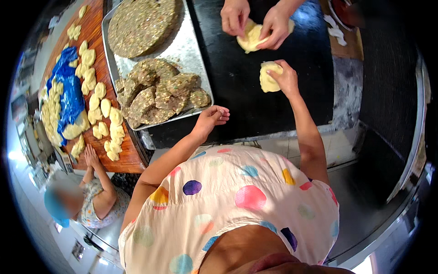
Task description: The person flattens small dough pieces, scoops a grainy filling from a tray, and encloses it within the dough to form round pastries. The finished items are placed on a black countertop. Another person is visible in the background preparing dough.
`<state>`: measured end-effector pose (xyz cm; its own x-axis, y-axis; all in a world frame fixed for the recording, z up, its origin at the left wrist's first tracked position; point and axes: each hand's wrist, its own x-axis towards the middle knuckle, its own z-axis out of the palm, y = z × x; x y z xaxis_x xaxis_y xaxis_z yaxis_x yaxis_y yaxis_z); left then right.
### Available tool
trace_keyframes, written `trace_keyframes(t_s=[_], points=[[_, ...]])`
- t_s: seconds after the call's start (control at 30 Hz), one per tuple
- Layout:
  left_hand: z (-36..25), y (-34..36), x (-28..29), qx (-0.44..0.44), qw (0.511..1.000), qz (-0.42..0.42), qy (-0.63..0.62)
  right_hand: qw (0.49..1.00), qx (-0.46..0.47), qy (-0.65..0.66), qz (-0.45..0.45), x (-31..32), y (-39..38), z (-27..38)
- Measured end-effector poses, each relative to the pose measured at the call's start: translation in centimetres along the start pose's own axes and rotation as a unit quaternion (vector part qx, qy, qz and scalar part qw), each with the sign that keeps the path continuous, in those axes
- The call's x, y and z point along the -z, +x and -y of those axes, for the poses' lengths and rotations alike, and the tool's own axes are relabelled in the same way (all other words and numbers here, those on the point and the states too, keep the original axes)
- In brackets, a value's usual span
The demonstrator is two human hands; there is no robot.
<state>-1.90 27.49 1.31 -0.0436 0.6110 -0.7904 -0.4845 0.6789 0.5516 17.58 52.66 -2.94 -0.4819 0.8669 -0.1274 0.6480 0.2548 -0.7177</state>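
A flat, pale yellow piece of dough [268, 76] is on the black work surface, gripped at its right edge by my right hand [285, 78]. My thumb lies across the dough and my fingers are along its far side. My left hand [211, 122] is by the near right corner of the metal tray [189, 50]. Its fingers are curled together, and nothing shows between them. Closest to that hand in the tray are rough lumps of speckled brown filling [155, 93]. Behind them is a large round slab of the same filling [142, 25].
Across the black worktop [219, 45], a co-worker's hands [255, 23] handle another dough piece [251, 37]. On the wooden table [130, 146] at left lie many dough pieces [90, 80] and blue plastic sheeting [70, 100]. A second person [98, 205] in a blue cap stands beside it.
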Motion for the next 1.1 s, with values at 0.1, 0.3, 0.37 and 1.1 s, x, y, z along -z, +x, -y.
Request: trace_keyframes(t_s=[0.1,0.3,0.37,1.1], points=[[0.6,-1.7,1.2,-0.018,0.999,-0.034,-0.031,0.982,0.040,0.094,0.158,-0.3,3.0,3.6],[3.2,-3.7,4.3,-0.035,0.991,-0.083,-0.098,0.957,0.048,0.054,0.279,-2.1,6.4,3.9],[4.3,-4.3,5.5,-0.020,0.988,-0.109,-0.105,0.966,0.038,0.012,0.257,-2.8,6.6,2.5],[14.5,-14.9,17.1,-0.069,0.933,-0.237,-0.263,0.829,-0.170,0.357,0.396,-24.1,-16.8,17.3]])
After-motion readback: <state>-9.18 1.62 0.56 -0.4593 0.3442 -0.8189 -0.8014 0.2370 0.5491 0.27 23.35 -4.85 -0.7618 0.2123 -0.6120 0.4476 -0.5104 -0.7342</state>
